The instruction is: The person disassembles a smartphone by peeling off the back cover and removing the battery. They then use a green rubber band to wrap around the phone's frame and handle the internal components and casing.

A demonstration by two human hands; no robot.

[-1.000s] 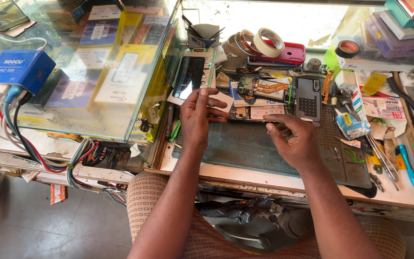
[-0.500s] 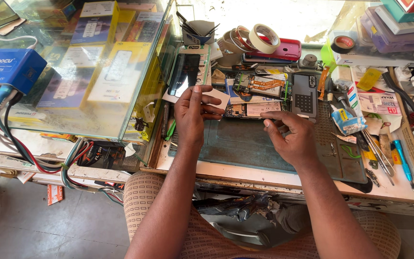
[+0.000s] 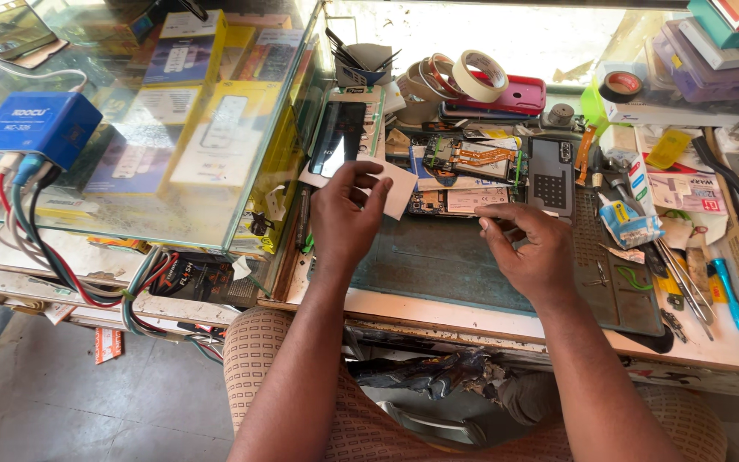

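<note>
A white card [image 3: 400, 186] is pinched by the left hand [image 3: 345, 212]; the right hand [image 3: 530, 248] pinches something too small to identify.

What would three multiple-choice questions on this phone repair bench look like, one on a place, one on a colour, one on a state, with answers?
1. Where does the blue box with cables sit?
A. On the glass counter at far left
B. On the dark work mat
C. On the floor

2. What colour is the phone case beside the tape rolls?
A. Green
B. Red
C. White

3. What is the left hand doing?
A. Resting flat and empty
B. Gripping tweezers
C. Holding a white card

Answers: 1 A, the blue box lies on the glass counter. 2 B, the phone case beside the tape rolls is red. 3 C, the left hand pinches the white card above the dark work mat.
</note>
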